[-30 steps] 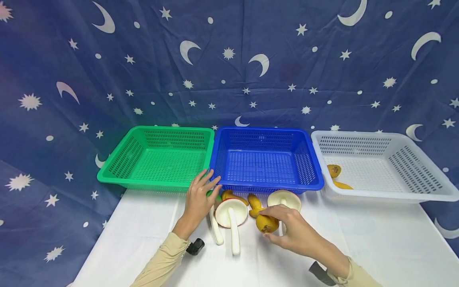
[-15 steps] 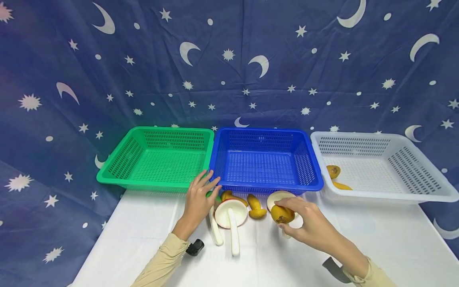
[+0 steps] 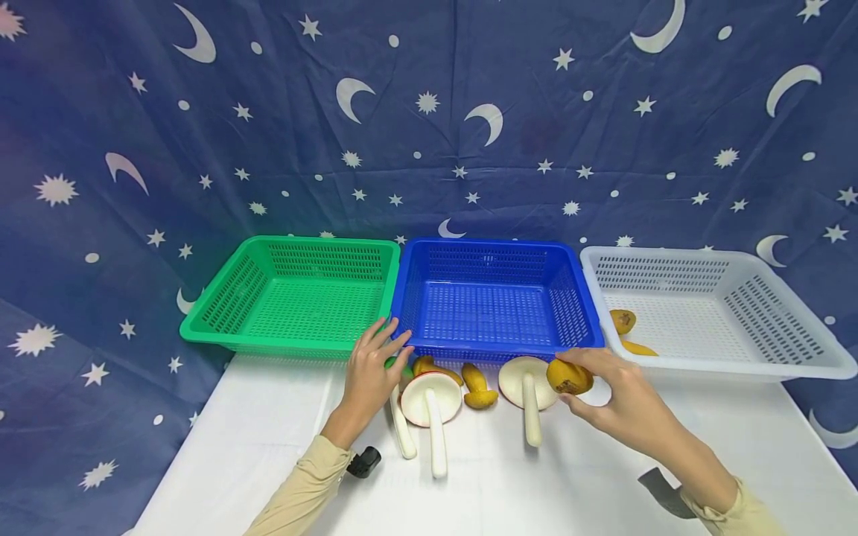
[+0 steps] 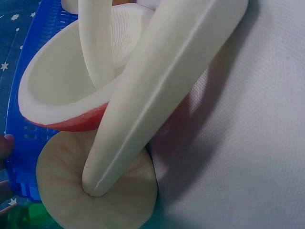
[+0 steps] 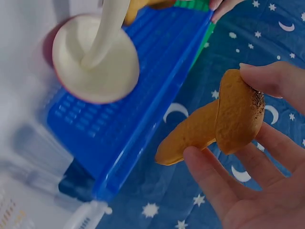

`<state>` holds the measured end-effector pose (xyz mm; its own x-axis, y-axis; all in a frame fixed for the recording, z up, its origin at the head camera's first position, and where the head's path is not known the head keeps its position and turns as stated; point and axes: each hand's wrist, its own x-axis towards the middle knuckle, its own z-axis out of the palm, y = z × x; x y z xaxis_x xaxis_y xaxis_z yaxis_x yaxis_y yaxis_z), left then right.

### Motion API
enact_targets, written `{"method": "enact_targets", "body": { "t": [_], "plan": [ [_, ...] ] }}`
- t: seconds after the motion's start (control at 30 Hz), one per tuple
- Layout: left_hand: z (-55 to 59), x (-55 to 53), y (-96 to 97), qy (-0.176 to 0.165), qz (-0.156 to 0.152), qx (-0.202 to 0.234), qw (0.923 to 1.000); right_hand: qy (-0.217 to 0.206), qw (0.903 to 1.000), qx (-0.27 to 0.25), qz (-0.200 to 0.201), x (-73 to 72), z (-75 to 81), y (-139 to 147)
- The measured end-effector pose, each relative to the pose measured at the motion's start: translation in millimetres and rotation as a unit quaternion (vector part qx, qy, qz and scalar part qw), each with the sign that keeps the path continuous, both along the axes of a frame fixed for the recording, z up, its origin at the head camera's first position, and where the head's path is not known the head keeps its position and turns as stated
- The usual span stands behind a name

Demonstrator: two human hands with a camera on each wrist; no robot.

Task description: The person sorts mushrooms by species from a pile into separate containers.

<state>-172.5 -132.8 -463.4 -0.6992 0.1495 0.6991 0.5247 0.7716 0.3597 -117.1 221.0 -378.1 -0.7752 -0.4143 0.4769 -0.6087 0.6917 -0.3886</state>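
Observation:
My right hand (image 3: 630,398) holds a yellow-brown mushroom (image 3: 570,377) above the table, just right of a white-stemmed mushroom (image 3: 532,409). Thumb and fingers pinch its rounded cap in the right wrist view, and the stem (image 5: 183,138) sticks out free. My left hand (image 3: 372,376) stays with fingers extended at the near corners of the green and blue baskets. Under its fingertips is a partly hidden mushroom with a white stem (image 3: 404,432). Beside that lies a red-rimmed white mushroom (image 3: 437,424). Two more yellow-brown mushrooms (image 3: 479,387) lie close to the blue basket, one partly covered.
A green basket (image 3: 288,346), a blue basket (image 3: 496,350) and a white basket (image 3: 731,367) stand in a row along the back. Yellow-brown mushrooms (image 3: 623,321) lie in the white basket's left side. A starry blue cloth (image 3: 429,134) hangs behind; white cloth (image 3: 482,491) covers the table.
My right hand has carried the yellow-brown mushroom to the right, away from the other yellow-brown ones and past the right white-stemmed mushroom, which is now uncovered. My left hand has stayed put.

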Motion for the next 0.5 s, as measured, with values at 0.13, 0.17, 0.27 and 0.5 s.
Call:
{"method": "enact_targets", "body": {
  "t": [0.13, 0.17, 0.27, 0.5],
  "plan": [
    [0.1, 0.1, -0.2, 0.0, -0.002, 0.001, 1.0, 0.016, 0.9999, 0.0, -0.001, -3.6, 4.8, 8],
    [0.0, 0.1, -0.3, 0.0, -0.003, 0.001, 1.0, 0.021, 0.9998, 0.001, -0.001, -4.5, 5.9, 10],
    [0.0, -0.2, -0.3, 0.002, -0.004, 0.001, 1.0, 0.031, 0.9994, 0.007, -0.01, -6.8, 8.7, 16],
    [-0.5, -0.7, -0.3, 0.003, -0.005, 0.001, 1.0, 0.039, 0.9986, 0.022, -0.029, -13.9, 12.5, 29]
  ]
}}
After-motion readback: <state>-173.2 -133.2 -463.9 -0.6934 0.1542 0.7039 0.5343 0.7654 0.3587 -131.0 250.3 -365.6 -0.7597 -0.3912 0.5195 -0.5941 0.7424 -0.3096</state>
